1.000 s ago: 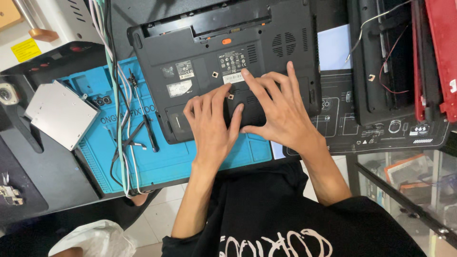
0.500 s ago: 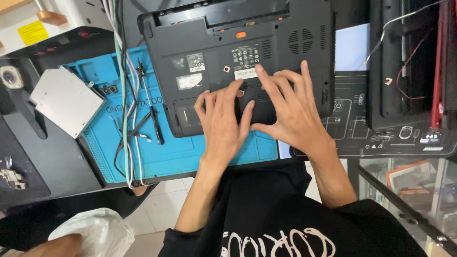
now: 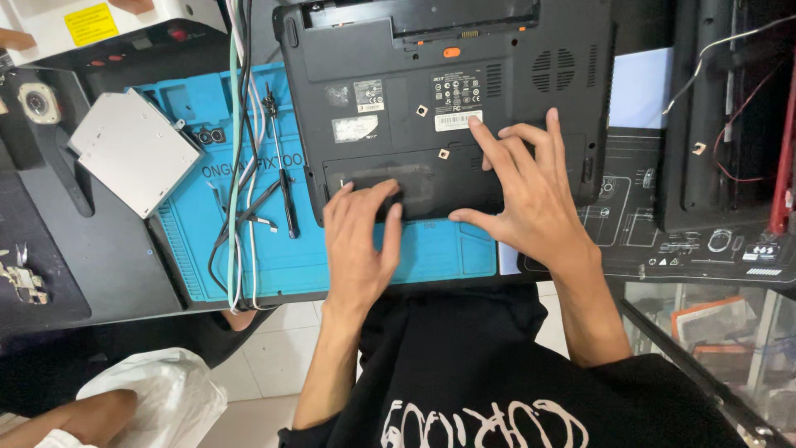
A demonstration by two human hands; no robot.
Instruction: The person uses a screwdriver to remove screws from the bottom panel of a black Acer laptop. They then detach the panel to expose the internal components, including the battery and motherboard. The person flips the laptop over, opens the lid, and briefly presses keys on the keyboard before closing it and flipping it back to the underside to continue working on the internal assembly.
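Head view looks down on a black laptop (image 3: 448, 91) lying underside up, its near edge on a blue repair mat (image 3: 274, 249) that keeps it off the dark tabletop (image 3: 50, 265). Right hand (image 3: 531, 195) lies flat on the base, fingers spread, seemingly steadying it. Left hand (image 3: 361, 245) presses fingertips, held together, on the access panel (image 3: 414, 182) just beyond it. Left of that hand lie cables (image 3: 240, 166), tweezers (image 3: 282, 166) and a silver optical drive (image 3: 133, 153).

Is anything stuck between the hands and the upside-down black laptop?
Nothing visible is. The left hand and the right hand both lie flat on the black plastic laptop base, right on its near edge.
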